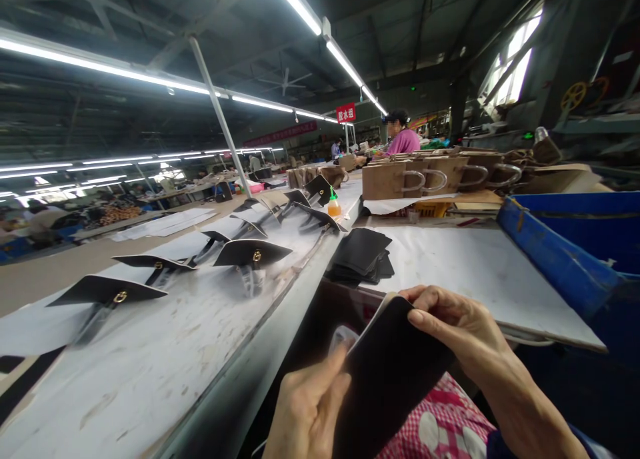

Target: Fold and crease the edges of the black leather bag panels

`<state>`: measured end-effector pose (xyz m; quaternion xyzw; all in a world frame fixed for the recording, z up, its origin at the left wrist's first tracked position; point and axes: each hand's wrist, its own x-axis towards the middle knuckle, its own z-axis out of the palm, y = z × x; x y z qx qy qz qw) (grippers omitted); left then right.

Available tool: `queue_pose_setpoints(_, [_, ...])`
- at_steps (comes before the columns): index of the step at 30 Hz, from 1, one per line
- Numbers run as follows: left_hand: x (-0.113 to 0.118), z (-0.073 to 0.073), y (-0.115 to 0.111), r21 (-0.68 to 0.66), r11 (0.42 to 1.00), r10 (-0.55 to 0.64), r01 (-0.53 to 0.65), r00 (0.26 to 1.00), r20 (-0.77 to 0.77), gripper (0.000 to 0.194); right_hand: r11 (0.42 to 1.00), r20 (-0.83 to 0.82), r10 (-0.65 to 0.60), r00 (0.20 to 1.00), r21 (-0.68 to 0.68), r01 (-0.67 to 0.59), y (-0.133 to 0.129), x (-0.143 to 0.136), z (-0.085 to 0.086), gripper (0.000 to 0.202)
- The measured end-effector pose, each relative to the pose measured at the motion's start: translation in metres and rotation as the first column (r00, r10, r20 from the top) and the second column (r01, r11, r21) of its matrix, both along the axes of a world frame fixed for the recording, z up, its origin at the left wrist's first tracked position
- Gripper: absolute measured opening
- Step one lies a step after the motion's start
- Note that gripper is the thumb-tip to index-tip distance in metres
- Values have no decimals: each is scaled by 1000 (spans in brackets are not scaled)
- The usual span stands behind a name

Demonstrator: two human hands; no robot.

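A black leather-like panel [395, 372] with a pale edge is held up over my lap. My left hand [313, 392] grips its left edge between thumb and fingers, and a bit of clear plastic [343, 339] shows beside that hand. At the panel's top corner, my right hand [450, 316] pinches the edge with thumb and fingers. Just beyond the panel lies a stack of black pieces [361, 254]. On the white-covered bench to the left stand several black flaps, such as one with a gold clasp [254, 252], each with clear plastic under it.
A small orange glue-like bottle with a green tip [334, 204] stands on the left bench. Brown handled bag pieces [385, 181] line the back of the white side board [480, 259]. Blue bins [560, 252] are at the right. A person in pink [404, 140] works farther back.
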<state>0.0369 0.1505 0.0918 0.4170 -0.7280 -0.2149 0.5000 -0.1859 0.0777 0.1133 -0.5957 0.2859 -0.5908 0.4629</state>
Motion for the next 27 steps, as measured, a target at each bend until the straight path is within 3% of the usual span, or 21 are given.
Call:
queue_pose_setpoints(3, [2,2,0,31,997,-69,68,998,13,37,1000,-3,-20,1000,-3,20,-1,0,1,35])
queue_pose_setpoints(6, [8,0,-3,8,990,-138,138,983,123,43,997,14,-81,997,-8,82,0,2,-1,37])
queue_pose_setpoints(8, [9,-6,-6,-55,995,-80,89,986,150,45,992,12,-121,993,-38,121,1,3,-2,36])
queue_pose_setpoints(12, [0,-17,-9,-173,973,163,-151,985,57,30,964,-61,-217,974,-170,204,10,9,-1,30])
queue_pose_setpoints(14, [-10,-18,-9,-216,957,202,-192,979,25,27,942,-110,-255,961,-254,221,17,12,3,26])
queue_pose_setpoints(19, [-31,-7,-6,-229,952,194,-204,979,-66,32,906,-153,-276,949,-370,205,27,18,10,22])
queue_pose_setpoints(27, [-48,13,-3,-61,976,205,-211,975,-91,18,883,-159,-283,946,-429,191,29,21,10,19])
